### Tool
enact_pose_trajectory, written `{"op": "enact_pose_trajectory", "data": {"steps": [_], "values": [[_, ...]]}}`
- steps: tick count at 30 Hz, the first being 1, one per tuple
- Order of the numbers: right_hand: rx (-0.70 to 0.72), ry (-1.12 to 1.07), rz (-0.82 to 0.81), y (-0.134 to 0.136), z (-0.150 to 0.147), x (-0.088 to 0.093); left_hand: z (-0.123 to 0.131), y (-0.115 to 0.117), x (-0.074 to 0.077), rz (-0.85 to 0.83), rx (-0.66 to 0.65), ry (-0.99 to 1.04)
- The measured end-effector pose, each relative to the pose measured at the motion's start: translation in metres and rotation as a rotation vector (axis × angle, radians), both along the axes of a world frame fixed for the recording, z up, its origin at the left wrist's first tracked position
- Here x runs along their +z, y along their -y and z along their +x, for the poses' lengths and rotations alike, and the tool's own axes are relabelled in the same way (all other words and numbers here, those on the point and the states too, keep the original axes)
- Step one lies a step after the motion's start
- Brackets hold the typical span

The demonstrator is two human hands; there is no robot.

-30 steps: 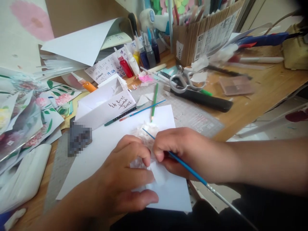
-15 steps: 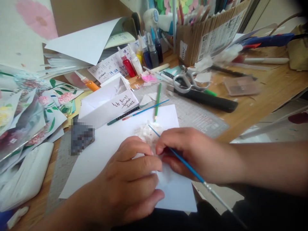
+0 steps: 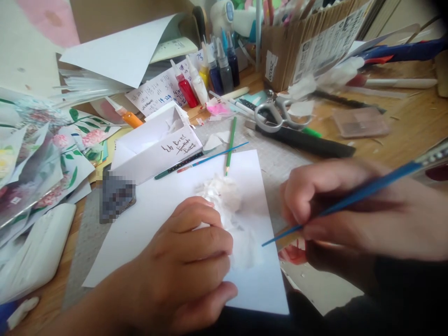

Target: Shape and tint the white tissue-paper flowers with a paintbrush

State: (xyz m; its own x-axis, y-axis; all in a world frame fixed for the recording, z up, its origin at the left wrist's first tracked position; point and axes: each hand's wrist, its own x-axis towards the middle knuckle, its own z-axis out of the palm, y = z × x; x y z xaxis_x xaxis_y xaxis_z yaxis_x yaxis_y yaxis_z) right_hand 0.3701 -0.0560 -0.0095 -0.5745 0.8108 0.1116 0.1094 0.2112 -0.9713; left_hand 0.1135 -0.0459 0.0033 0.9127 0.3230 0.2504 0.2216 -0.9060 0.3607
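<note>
My right hand [image 3: 325, 205], at the right of the head view, is closed round a paintbrush [image 3: 367, 191] with a blue handle. The handle's thin pointed end slants down left over the paper's right edge, and the silver ferrule is up at the right. My left hand [image 3: 196, 261] lies with curled fingers at the near side of a white, crumpled, ruffled piece [image 3: 224, 196], seemingly gripping it; the fingertips and part of the piece are hidden. Underneath is a sheet of white paper [image 3: 140, 252]. A green pencil [image 3: 231, 147] touches its far edge.
Behind the paper are another thin brush [image 3: 213, 157], a white box [image 3: 150, 161] and several paint bottles [image 3: 185, 86]. Scissors [image 3: 276, 114] lie farther right, before a cardboard box [image 3: 308, 46]. Flower pictures [image 3: 42, 163] and a white case [image 3: 38, 252] are at the left.
My right hand has drawn away from the white piece to the right with the paintbrush, whose pointed end has swung to lower left. My left hand has stayed nearly still.
</note>
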Motion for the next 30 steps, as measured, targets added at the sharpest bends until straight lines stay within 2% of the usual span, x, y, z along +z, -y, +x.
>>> {"op": "enact_pose_trajectory", "data": {"steps": [3,9,16,21,26,30], "values": [[0.076,0.024,0.030,0.003,-0.007,-0.003,-0.001,-0.003,0.000,-0.043,-0.033,0.000],[0.066,0.045,0.189,0.005,-0.016,-0.013,-0.001,-0.005,0.001,-0.104,-0.066,-0.004],[0.105,0.010,0.251,0.003,-0.017,-0.014,-0.001,-0.006,0.001,-0.112,-0.071,0.008],[0.131,-0.017,0.272,0.004,-0.019,-0.018,-0.002,-0.006,0.000,-0.144,-0.043,0.012],[0.162,-0.042,0.279,0.004,-0.020,-0.023,0.002,-0.006,-0.007,-0.243,0.022,0.114],[0.181,-0.033,0.280,0.003,-0.022,-0.026,0.007,-0.006,-0.011,-0.195,0.052,0.159]]}}
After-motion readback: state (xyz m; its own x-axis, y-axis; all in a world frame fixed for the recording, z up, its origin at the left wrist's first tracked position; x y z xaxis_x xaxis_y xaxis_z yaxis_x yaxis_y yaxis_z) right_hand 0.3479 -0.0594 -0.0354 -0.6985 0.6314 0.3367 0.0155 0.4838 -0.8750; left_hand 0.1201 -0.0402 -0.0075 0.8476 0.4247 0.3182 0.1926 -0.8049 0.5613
